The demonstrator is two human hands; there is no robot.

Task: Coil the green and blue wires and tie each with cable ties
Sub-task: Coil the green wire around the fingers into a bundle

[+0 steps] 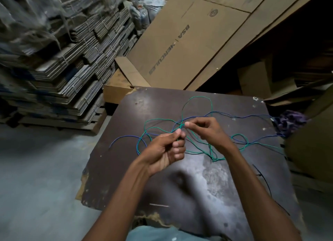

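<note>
- Stacked flattened cartons (pixel 59 60) stand left of the desk (pixel 126 168).
- Your left hand (pixel 165 150): fingers curled, pinching the green wire (pixel 198 97) near the tangle's middle.
- Your right hand (pixel 207 131): thumb and forefinger pinched on the same knot.
- The blue wire (pixel 252 116) lies looped with the green across the desk, trailing right.

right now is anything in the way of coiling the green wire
Yes: the blue wire. It crosses and loops through the green wire across the board. Both hands, left and right, pinch strands at the tangle's middle.
</note>
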